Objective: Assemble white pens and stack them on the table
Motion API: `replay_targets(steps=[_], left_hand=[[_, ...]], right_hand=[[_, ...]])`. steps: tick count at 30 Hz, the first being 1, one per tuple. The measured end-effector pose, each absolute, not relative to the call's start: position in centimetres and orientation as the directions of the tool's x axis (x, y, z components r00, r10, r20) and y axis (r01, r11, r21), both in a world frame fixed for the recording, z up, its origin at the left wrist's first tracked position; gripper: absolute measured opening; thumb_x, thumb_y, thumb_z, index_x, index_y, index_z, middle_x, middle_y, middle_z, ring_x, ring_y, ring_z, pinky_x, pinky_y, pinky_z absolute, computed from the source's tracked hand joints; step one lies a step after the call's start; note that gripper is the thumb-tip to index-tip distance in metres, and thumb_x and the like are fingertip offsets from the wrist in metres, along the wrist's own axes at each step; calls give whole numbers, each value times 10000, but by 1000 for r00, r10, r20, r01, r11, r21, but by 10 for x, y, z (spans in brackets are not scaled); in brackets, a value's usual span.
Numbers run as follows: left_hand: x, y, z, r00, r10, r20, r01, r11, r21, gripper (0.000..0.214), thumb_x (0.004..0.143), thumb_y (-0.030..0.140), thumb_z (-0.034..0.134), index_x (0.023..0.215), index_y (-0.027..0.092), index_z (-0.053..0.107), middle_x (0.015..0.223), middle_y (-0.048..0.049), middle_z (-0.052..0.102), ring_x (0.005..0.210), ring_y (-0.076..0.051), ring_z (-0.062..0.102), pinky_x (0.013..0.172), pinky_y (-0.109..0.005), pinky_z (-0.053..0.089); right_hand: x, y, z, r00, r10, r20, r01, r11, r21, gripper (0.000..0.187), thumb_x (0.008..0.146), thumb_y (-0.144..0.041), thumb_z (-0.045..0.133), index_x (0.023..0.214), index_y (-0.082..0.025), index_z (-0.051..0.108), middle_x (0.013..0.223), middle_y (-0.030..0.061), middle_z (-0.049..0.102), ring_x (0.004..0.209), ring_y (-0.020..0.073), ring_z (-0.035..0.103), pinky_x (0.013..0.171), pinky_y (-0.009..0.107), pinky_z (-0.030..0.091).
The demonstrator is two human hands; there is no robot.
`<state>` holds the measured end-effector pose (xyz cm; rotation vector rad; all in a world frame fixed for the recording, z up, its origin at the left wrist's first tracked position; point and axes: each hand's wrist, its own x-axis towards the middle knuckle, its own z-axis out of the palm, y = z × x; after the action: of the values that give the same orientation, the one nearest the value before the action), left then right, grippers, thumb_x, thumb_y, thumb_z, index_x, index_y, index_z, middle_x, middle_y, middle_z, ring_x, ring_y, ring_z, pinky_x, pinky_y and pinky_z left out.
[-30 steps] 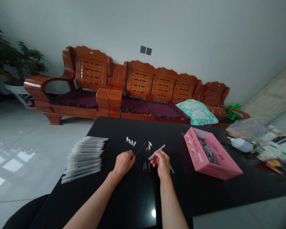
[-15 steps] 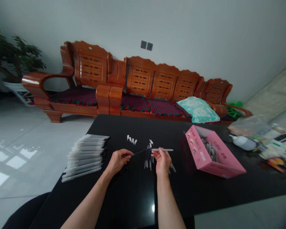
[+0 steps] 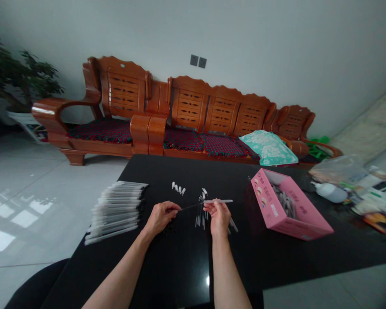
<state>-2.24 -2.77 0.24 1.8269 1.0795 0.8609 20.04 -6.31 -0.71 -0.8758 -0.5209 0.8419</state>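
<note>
My left hand pinches one end of a thin dark pen refill between thumb and fingers. My right hand grips a whitish, translucent pen barrel, which lies nearly level and points right. The refill's far tip meets the barrel's left end; whether it is inside cannot be made out. Below and between the hands lie several loose thin refills. Several more pale barrels show partly behind my right hand. Small white caps lie in a row beyond my left hand.
On the left of the black table is a stack of whitish pens with dark ends. A pink box holding greyish pieces stands right. A white bottle and a plastic bag lie farther right. A wooden sofa stands behind.
The refill's tip and the barrel's left end have come together, closing a small gap. Both hands keep their grips and have barely moved. The view has shifted slightly.
</note>
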Motion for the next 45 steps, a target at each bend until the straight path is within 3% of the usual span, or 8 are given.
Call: replay_targets(steps=[7, 13, 22, 27, 33, 37, 41, 45], left_hand=[[-17, -30, 4, 377, 919, 116, 283, -234, 930, 218, 769, 240, 565, 890, 160, 728, 722, -33, 690, 577, -139, 624, 557, -225, 488], [1, -35, 12, 425, 901, 82, -16, -83, 996, 235, 763, 242, 615, 957, 127, 680, 880, -88, 720, 811, -208, 696, 713, -295, 551], [7, -34, 18, 452, 889, 69, -131, -11, 991, 311, 671, 280, 748, 915, 115, 650, 758, -52, 679, 628, -151, 640, 583, -254, 521], [4, -7, 18, 238, 956, 173, 188, -220, 957, 202, 761, 240, 642, 927, 133, 682, 791, -58, 679, 692, -174, 645, 664, -283, 515], [30, 35, 8, 346, 858, 379, 640, -511, 574, 324, 862, 98, 462, 1115, 138, 660, 1067, -124, 640, 982, -215, 587, 919, -329, 437], [44, 44, 5, 470, 845, 255, 722, -535, 439, 319, 870, 66, 417, 1049, 134, 672, 1004, -144, 629, 981, -234, 570, 884, -343, 441], [46, 34, 4, 508, 839, 195, 729, -540, 421, 255, 835, 46, 448, 826, 151, 680, 886, -125, 617, 919, -232, 586, 814, -322, 461], [35, 12, 8, 511, 841, 177, 737, -535, 413, 215, 814, 58, 474, 862, 161, 656, 876, -107, 621, 888, -218, 601, 794, -304, 460]], right_hand=[[189, -65, -6, 476, 877, 65, -404, 283, -870, 180, 751, -268, 683, 831, -135, 593, 624, 49, 716, 544, 192, 699, 466, 253, 555], [175, -69, -4, 263, 965, 6, -486, 138, -863, 177, 725, -242, 693, 823, -147, 581, 635, 55, 724, 548, 206, 706, 452, 256, 558], [182, -70, -8, 75, 995, -72, -611, -12, -792, 157, 722, -227, 682, 825, -137, 604, 642, 66, 730, 526, 192, 699, 432, 241, 554], [186, -71, -7, 127, 991, -50, -649, 45, -760, 157, 728, -218, 675, 851, -147, 609, 678, 69, 744, 561, 188, 709, 473, 252, 571], [183, -72, -6, 113, 994, -12, -644, 64, -763, 150, 728, -230, 686, 833, -153, 612, 664, 50, 735, 551, 189, 706, 466, 249, 564], [181, -73, -6, 92, 996, 6, -637, 63, -768, 128, 739, -226, 673, 820, -151, 610, 667, 50, 731, 552, 188, 704, 467, 252, 564], [181, -73, -7, 119, 993, 6, -639, 82, -765, 134, 741, -232, 673, 833, -156, 610, 678, 49, 735, 566, 193, 709, 469, 260, 567], [181, -72, -7, 150, 989, 8, -634, 102, -767, 132, 742, -231, 670, 832, -154, 612, 681, 53, 740, 581, 197, 715, 474, 259, 570]])
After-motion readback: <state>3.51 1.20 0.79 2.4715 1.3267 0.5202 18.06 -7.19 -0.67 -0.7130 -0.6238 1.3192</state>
